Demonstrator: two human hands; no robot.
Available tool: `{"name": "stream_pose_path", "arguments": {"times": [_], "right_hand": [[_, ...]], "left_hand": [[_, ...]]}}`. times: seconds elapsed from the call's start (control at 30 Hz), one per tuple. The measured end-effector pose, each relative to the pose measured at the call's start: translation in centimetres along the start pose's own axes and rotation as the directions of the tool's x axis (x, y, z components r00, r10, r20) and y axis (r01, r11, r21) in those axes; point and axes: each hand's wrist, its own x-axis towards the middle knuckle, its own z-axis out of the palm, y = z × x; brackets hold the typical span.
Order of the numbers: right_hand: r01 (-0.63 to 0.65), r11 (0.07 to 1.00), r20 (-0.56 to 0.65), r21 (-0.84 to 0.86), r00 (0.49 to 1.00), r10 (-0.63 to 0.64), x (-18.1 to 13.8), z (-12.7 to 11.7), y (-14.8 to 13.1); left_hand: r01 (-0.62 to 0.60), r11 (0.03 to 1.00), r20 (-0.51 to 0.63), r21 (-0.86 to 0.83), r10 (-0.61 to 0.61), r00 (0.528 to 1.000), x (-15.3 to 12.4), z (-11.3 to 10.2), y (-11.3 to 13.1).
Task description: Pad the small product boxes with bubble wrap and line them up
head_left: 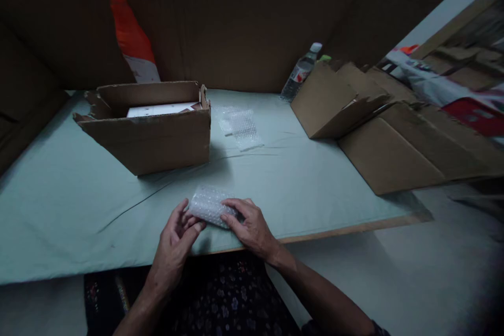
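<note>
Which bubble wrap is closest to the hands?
The puffy bubble-wrapped bundle: the right hand is on its right end, the left hand at its left. The flat bubble wrap lies farther back, beside the box.

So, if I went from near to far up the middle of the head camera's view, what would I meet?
Dark floral clothing → bubble-wrap bundle → loose bubble wrap → brown back panel.

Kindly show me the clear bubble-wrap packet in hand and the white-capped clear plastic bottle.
Clear bubble-wrap packet (210, 205): head view, middle of its upper face.
White-capped clear plastic bottle (300, 73): head view, on its labelled middle.
</note>
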Motion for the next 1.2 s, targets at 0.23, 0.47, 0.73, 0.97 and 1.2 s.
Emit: {"name": "stream_pose_path", "arguments": {"times": [0.23, 0.47, 0.73, 0.97, 1.2], "right_hand": [[0.005, 0.993, -0.003, 0.114, 1.000, -0.004, -0.7, 0.0, -1.0], [-0.047, 0.936, 0.128, 0.348, 0.992, 0.002, 1.2, -1.1, -1.3], [-0.165, 0.854, 0.131, 0.493, 0.985, 0.114, 1.8, 0.3, -2.5], [-0.140, 0.860, 0.250, 0.491, 0.968, 0.015, 2.6, -2.0, -1.4], [-0.117, 0.962, 0.402, 0.248, 0.916, 0.007, 4.5, -2.9, -2.9]], "left_hand": [[-0.014, 0.987, 0.088, -0.162, 0.028, 0.996, 0.0, 0.6, -0.5], [-0.137, 0.969, 0.132, 0.206, 0.112, 0.985, -0.3, 0.2, 0.4], [-0.202, 0.927, 0.243, 0.316, 0.127, 0.962, -0.6, -0.4, 0.4], [-0.253, 0.890, 0.384, 0.379, 0.097, 0.918, 0.3, -1.1, 0.2], [-0.342, 0.813, 0.454, 0.472, 0.109, 0.884, 1.1, -1.5, 1.0]]}}
